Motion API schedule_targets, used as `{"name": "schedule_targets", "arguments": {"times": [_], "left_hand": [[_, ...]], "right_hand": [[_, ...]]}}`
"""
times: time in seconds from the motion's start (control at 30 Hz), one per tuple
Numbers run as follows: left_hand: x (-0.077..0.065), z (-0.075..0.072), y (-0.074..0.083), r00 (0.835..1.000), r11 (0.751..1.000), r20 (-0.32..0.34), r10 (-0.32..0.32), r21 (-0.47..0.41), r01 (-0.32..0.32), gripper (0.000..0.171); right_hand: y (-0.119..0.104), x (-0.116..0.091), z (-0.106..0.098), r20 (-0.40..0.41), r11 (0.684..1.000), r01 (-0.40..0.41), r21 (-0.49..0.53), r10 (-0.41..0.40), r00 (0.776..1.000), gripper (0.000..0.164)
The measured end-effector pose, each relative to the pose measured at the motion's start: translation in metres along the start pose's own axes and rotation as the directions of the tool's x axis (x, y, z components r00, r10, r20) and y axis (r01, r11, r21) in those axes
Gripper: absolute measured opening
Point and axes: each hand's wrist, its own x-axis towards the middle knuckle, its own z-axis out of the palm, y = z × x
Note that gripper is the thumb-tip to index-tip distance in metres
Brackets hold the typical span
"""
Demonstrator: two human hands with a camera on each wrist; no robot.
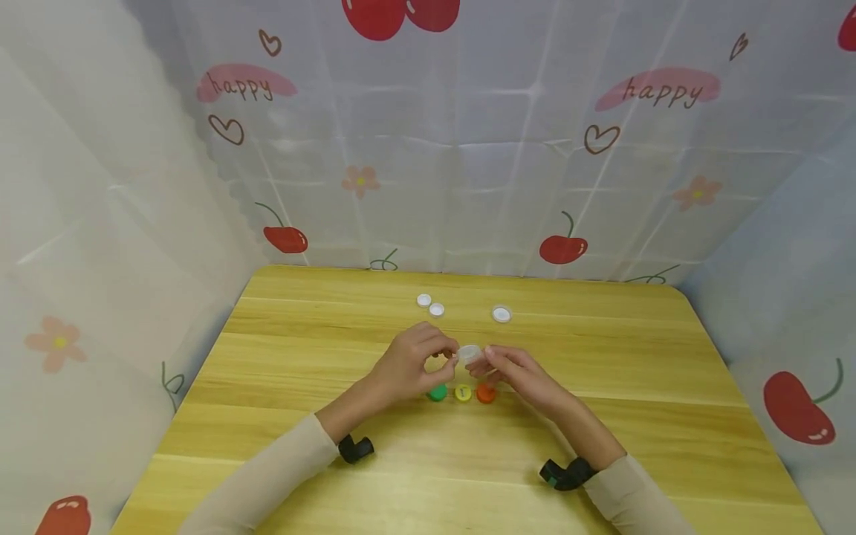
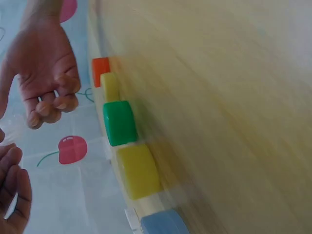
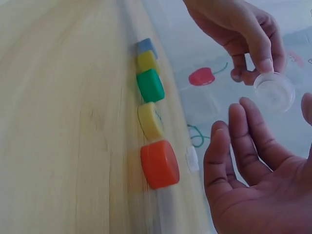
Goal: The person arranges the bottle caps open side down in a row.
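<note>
Raised over the table, my left hand point(image 1: 411, 362) pinches a clear round plastic lid point(image 3: 274, 92) at its edge between thumb and fingertips. My right hand point(image 1: 528, 375) is held close on the lid's other side, palm up with its fingers loosely bent and nothing gripped, as the right wrist view shows. Below the hands stands a row of short round coloured pieces: orange point(image 3: 160, 165), pale yellow with a small dark mark point(image 3: 151, 121), green point(image 3: 150, 85), yellow point(image 3: 147, 62) and blue point(image 3: 146, 46). In the head view my left hand hides the yellow and blue ones.
Behind the hands lie white discs with clear rims: two side by side, a left one point(image 1: 424, 300) and a right one point(image 1: 437, 309), and another disc point(image 1: 501, 314) farther right. A printed curtain point(image 1: 441, 208) encloses the back and sides of the wooden table point(image 1: 281, 334).
</note>
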Motion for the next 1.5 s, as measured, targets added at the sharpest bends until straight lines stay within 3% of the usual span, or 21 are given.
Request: {"name": "schedule_targets", "arguments": {"times": [0.1, 0.17, 0.27, 0.37, 0.53, 0.67, 0.77, 0.87, 1.0, 1.13, 1.33, 1.5], "left_hand": [[0.001, -0.001, 0.001, 0.987, 0.979, -0.015, 0.159, 0.132, -0.156, 0.013], [0.001, -0.002, 0.002, 0.974, 0.961, -0.017, 0.224, 0.168, -0.218, 0.014], [0.002, -0.002, 0.004, 0.964, 0.949, -0.018, 0.265, 0.185, -0.257, 0.014], [0.001, -0.001, 0.004, 0.964, 0.948, -0.018, 0.267, 0.182, -0.259, 0.014], [0.0, 0.0, 0.005, 0.981, 0.975, -0.003, 0.192, 0.117, -0.19, 0.014], [-0.001, 0.001, 0.007, 0.999, 0.998, 0.031, 0.012, -0.064, -0.01, 0.017], [-0.002, 0.002, 0.008, 0.989, 0.973, 0.065, -0.13, -0.184, 0.14, 0.024], [-0.002, 0.003, 0.008, 0.973, 0.946, 0.101, -0.207, -0.232, 0.225, 0.028], [-0.002, 0.005, 0.008, 0.968, 0.934, 0.117, -0.223, -0.259, 0.246, 0.029], [-0.001, 0.008, 0.008, 0.973, 0.94, 0.122, -0.198, -0.259, 0.224, 0.028], [0.0, 0.016, 0.009, 0.968, 0.966, 0.193, -0.158, -0.174, 0.192, 0.031], [0.008, 0.029, 0.014, 0.938, 0.976, 0.305, -0.165, -0.087, 0.2, 0.031]], "right_hand": [[0.0, 0.002, 0.002, 0.032, 0.998, -0.013, 0.06, 0.011, 0.999, 0.051], [0.0, 0.003, 0.003, 0.046, 0.996, -0.007, 0.09, 0.003, 0.999, 0.048], [0.001, 0.003, 0.003, 0.065, 0.994, 0.013, 0.108, -0.02, 0.998, 0.043], [0.001, 0.003, 0.003, 0.064, 0.993, 0.028, 0.114, -0.035, 0.997, 0.042], [0.002, 0.002, 0.005, 0.008, 0.995, 0.053, 0.079, -0.054, 0.999, 0.039], [0.002, 0.0, 0.006, -0.1, 0.983, 0.174, -0.058, -0.179, 0.979, 0.021], [0.004, -0.001, 0.007, -0.167, 0.945, 0.27, -0.185, -0.301, 0.939, 0.015], [0.004, -0.002, 0.008, -0.198, 0.911, 0.325, -0.254, -0.378, 0.904, 0.025], [0.003, -0.004, 0.009, -0.206, 0.871, 0.366, -0.329, -0.444, 0.872, 0.032], [0.003, -0.006, 0.008, -0.204, 0.843, 0.372, -0.387, -0.472, 0.857, 0.037], [0.008, -0.016, 0.0, -0.169, 0.821, 0.321, -0.472, -0.441, 0.881, 0.037], [0.009, -0.031, -0.011, -0.125, 0.772, 0.243, -0.588, -0.384, 0.915, 0.035]]}}
